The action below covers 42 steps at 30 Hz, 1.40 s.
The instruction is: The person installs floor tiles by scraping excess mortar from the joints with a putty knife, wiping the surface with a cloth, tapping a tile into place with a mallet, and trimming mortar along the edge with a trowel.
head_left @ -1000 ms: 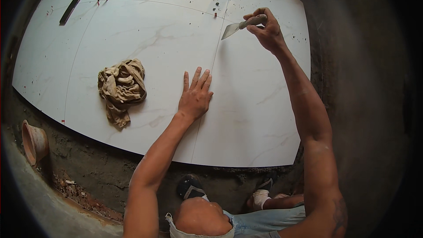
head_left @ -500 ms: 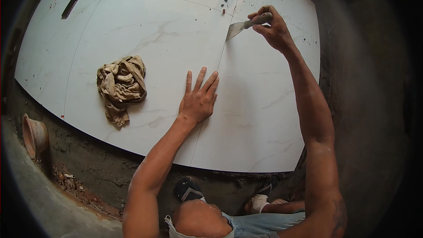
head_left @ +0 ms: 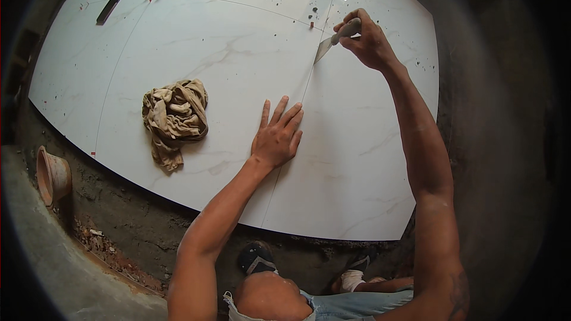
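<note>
My left hand point(head_left: 276, 138) lies open and flat on the white marble-look tiles point(head_left: 357, 190), fingers spread beside a thin seam. Farther along that seam, my right hand point(head_left: 370, 43) is closed around the handle of a putty knife point(head_left: 323, 50), whose metal blade tip meets the joint. Left of my left hand rests a crumpled beige-brown cloth point(head_left: 175, 120).
A dark bar point(head_left: 111, 6) lies at the upper left, near small red spacers point(head_left: 311, 25) in the joints and scattered dark specks. A clay-coloured bucket point(head_left: 53, 175) stands off the tiles' lower-left edge, on rough cement with rubble point(head_left: 100, 244). My knee and feet show below.
The knife blade has come down and tilted more steeply onto the seam. The whole view has shifted, with the tiles sitting a little farther right in it. My left hand still rests flat.
</note>
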Tool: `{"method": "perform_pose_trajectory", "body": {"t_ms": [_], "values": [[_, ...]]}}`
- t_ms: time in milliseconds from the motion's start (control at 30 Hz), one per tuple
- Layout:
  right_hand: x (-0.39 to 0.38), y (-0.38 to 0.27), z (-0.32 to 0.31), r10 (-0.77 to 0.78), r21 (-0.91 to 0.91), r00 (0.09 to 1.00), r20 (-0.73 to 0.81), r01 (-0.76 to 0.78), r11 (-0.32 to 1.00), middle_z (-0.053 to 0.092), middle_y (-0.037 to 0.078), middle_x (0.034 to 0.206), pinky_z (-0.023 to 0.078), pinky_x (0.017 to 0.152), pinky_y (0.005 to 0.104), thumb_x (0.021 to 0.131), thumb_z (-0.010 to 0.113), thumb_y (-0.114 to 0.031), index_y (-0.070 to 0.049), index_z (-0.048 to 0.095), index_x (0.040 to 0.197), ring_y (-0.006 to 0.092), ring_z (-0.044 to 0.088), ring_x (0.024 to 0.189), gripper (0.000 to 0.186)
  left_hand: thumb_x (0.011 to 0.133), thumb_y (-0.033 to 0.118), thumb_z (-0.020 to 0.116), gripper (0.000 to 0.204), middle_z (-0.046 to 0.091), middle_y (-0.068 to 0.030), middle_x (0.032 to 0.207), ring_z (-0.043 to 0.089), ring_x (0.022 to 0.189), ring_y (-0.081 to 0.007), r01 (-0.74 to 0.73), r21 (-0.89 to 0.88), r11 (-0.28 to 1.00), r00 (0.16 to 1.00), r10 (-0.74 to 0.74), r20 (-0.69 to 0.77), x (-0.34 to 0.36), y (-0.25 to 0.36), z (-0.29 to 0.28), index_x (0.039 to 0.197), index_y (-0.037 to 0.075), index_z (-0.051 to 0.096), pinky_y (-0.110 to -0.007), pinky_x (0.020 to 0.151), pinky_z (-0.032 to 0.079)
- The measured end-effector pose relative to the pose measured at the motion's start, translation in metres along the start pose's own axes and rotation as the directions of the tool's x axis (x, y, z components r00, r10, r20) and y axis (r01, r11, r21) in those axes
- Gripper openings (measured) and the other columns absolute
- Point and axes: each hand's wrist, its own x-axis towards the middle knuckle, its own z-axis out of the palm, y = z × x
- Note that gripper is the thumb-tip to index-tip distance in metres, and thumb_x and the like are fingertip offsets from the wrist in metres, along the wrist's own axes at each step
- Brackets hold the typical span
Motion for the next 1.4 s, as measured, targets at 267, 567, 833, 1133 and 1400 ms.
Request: {"method": "perform_pose_trajectory", "body": {"t_ms": [267,567,833,1133,1400], "values": [[0.03,-0.011,0.015,-0.073,-0.129,0.995,0.072,0.082,0.988,0.075,0.018,0.104,0.061,0.086,0.0416,0.085,0.073,-0.004,-0.001,0.048,0.115,0.0333,0.075,0.097,0.039,0.094,0.019,0.066,0.046,0.056,-0.0106,0.148,0.037,0.148,-0.0381,0.103,-0.13,0.986,0.97,-0.128,-0.205,0.081,-0.023,0.02,0.137,0.004,0.06,-0.058,0.125,0.02],[0.023,-0.006,0.011,-0.07,-0.134,0.995,0.075,0.08,0.988,0.074,0.019,0.104,0.061,0.083,0.0404,0.088,0.071,-0.003,-0.002,0.046,0.117,0.0335,0.075,0.094,0.039,0.098,0.027,0.061,0.044,0.057,-0.0031,0.148,0.034,0.151,-0.0333,0.087,-0.006,0.996,0.979,-0.086,-0.185,0.089,-0.023,0.025,0.139,0.011,0.06,-0.058,0.126,0.017],[0.005,-0.006,0.006,0.054,0.031,0.997,0.058,-0.056,0.998,0.072,0.02,0.117,0.06,0.093,0.0388,0.092,0.067,-0.004,-0.002,0.045,0.118,0.0311,0.072,0.11,0.035,0.099,0.04,0.064,0.045,0.067,-0.0126,0.134,0.044,0.142,-0.0379,0.245,-0.196,0.95,0.879,-0.303,-0.368,0.154,-0.011,0.039,0.126,0.003,0.07,-0.059,0.124,0.021],[0.028,-0.046,-0.012,-0.215,-0.248,0.944,-0.251,0.152,0.957,0.066,0.021,0.131,0.057,0.093,0.0471,0.094,0.074,-0.039,-0.005,0.056,0.134,0.0369,0.069,0.112,0.055,0.1,0.025,0.065,0.026,0.072,-0.0071,0.127,0.048,0.142,-0.0379,0.244,-0.121,0.962,0.867,-0.273,-0.417,0.161,-0.018,0.052,0.117,0.009,0.076,-0.063,0.124,0.018],[0.07,-0.068,0.003,-0.196,-0.371,0.917,-0.347,0.058,0.927,0.076,0.018,0.101,0.056,0.085,0.0446,0.1,0.054,-0.06,-0.006,0.073,0.118,0.0311,0.074,0.092,0.061,0.099,0.027,0.067,0.026,0.073,-0.0074,0.125,0.051,0.139,-0.0387,0.246,-0.071,0.967,0.868,-0.253,-0.427,0.163,-0.015,0.046,0.116,0.01,0.078,-0.064,0.124,0.019]]}}
